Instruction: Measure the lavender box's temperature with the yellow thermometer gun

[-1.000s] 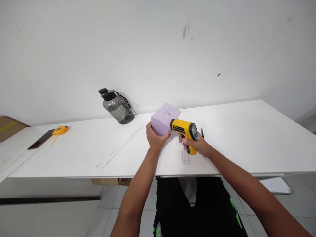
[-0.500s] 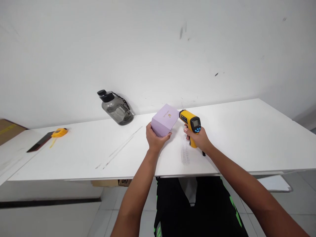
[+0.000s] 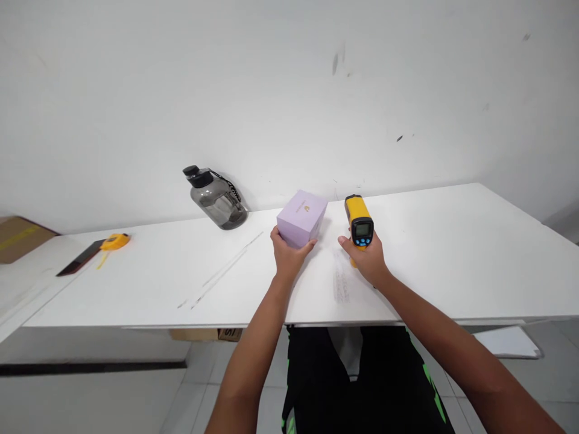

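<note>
A lilac box (image 3: 302, 217) with small gold print on top is gripped at its near side by my left hand (image 3: 291, 256), thumb on the right and fingers on the left. To its right, my right hand (image 3: 368, 258) is wrapped round the handle of a yellow and black infrared thermometer (image 3: 359, 211). The thermometer's small screen and blue buttons face me, and its front end points toward the wall. A gap separates it from the box. My palm hides most of its handle.
On the white table (image 3: 434, 259), a dark water bottle (image 3: 218, 199) stands by the wall. Farther left lie an orange tape measure (image 3: 114, 242), a dark flat strip (image 3: 81, 258) and a cardboard box (image 3: 22, 238). A white board (image 3: 509, 342) lies low at the right.
The thermometer has swung from pointing left at the box to pointing forward at the wall, away from the box. The box has turned slightly in my left hand.
</note>
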Demonstrator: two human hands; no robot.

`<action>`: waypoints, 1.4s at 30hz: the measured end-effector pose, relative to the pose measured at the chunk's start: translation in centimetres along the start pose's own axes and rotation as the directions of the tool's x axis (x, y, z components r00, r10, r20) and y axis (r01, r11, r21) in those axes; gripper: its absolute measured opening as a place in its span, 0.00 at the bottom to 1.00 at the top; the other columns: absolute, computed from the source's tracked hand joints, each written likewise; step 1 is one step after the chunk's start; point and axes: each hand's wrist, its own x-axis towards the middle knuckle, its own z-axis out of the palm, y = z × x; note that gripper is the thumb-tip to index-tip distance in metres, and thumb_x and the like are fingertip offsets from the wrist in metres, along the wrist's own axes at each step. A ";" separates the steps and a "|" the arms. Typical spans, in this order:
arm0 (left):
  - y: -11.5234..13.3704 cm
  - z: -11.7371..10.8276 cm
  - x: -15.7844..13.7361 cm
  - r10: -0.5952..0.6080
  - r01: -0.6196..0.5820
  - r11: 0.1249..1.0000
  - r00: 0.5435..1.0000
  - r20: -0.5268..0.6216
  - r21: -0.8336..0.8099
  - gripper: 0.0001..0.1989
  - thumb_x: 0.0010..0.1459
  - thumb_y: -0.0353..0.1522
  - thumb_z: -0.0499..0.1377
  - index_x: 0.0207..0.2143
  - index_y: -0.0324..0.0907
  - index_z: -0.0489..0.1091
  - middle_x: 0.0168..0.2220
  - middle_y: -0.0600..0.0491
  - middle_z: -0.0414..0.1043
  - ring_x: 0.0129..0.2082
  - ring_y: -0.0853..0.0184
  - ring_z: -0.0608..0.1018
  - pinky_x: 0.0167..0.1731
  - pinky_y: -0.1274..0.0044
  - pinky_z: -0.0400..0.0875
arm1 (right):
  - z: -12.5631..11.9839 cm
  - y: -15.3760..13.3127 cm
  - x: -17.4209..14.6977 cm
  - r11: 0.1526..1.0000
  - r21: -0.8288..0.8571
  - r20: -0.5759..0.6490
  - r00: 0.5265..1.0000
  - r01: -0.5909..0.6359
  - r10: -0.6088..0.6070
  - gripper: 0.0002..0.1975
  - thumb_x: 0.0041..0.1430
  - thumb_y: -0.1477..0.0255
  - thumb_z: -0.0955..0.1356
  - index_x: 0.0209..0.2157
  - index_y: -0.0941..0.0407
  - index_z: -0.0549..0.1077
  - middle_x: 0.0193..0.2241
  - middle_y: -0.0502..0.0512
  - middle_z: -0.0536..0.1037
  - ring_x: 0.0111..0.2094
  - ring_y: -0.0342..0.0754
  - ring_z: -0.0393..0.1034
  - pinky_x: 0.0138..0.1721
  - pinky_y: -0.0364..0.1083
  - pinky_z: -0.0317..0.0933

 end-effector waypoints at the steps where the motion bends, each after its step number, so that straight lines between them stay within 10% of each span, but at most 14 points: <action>1: 0.0 0.1 0.0 -0.046 0.046 0.999 0.999 0.009 -0.023 0.50 0.35 0.46 0.73 0.56 0.44 0.51 0.57 0.40 0.60 0.58 0.53 0.68 0.53 0.63 0.67 | 0.1 0.1 -0.2 0.999 -0.025 -0.023 0.999 0.027 -0.027 0.22 0.49 0.56 0.74 0.39 0.54 0.67 0.31 0.50 0.69 0.32 0.47 0.65 0.37 0.50 0.66; 9: 0.0 -0.2 0.6 -0.133 0.136 0.990 0.988 0.080 -0.031 0.43 0.42 0.45 0.71 0.56 0.46 0.54 0.56 0.41 0.66 0.53 0.55 0.73 0.47 0.64 0.71 | 0.1 -0.2 -0.3 0.993 -0.022 -0.075 0.990 0.118 -0.119 0.17 0.53 0.60 0.70 0.40 0.52 0.63 0.34 0.52 0.66 0.36 0.49 0.66 0.40 0.50 0.66; 18: 0.6 -0.4 -0.2 0.125 -0.137 0.987 0.983 0.137 0.084 0.37 0.49 0.45 0.67 0.57 0.46 0.58 0.53 0.45 0.65 0.40 0.65 0.75 0.32 0.74 0.72 | 0.3 1.4 -0.8 0.968 -0.081 -0.009 0.971 0.237 -0.238 0.14 0.55 0.59 0.70 0.37 0.52 0.67 0.33 0.55 0.72 0.36 0.52 0.70 0.40 0.52 0.67; 28: -0.5 -0.6 -0.6 0.474 -0.481 0.876 0.869 0.139 0.020 0.33 0.55 0.38 0.60 0.61 0.43 0.54 0.30 0.57 0.68 0.29 0.68 0.74 0.33 0.73 0.73 | 1.0 1.9 -2.5 0.736 -0.139 0.386 0.721 0.663 -0.576 0.30 0.55 0.69 0.69 0.59 0.54 0.62 0.46 0.65 0.77 0.44 0.61 0.76 0.41 0.57 0.73; 33: -0.6 -0.4 -0.6 0.493 -0.495 0.868 0.854 0.164 -0.036 0.36 0.55 0.37 0.60 0.64 0.44 0.53 0.30 0.56 0.71 0.30 0.67 0.77 0.34 0.71 0.76 | 1.7 2.7 -2.8 0.814 -0.109 0.434 0.764 0.570 -0.477 0.45 0.56 0.71 0.68 0.69 0.52 0.39 0.43 0.62 0.79 0.33 0.56 0.78 0.32 0.53 0.74; 38: -0.2 -0.5 -0.5 0.532 -0.541 0.841 0.831 0.165 0.013 0.31 0.58 0.36 0.57 0.64 0.44 0.57 0.29 0.56 0.70 0.27 0.69 0.75 0.31 0.73 0.75 | 2.1 2.9 -2.6 0.801 -0.183 0.347 0.799 0.570 -0.490 0.42 0.58 0.67 0.68 0.69 0.51 0.45 0.47 0.64 0.78 0.40 0.58 0.79 0.38 0.55 0.75; 42: -0.1 -0.5 -0.5 0.520 -0.535 0.845 0.826 0.219 0.011 0.32 0.56 0.37 0.58 0.64 0.44 0.58 0.31 0.53 0.73 0.29 0.66 0.77 0.31 0.73 0.75 | 2.7 2.5 -2.6 0.730 -0.166 0.293 0.740 0.663 -0.606 0.37 0.61 0.66 0.67 0.68 0.51 0.50 0.52 0.65 0.75 0.49 0.59 0.76 0.45 0.55 0.75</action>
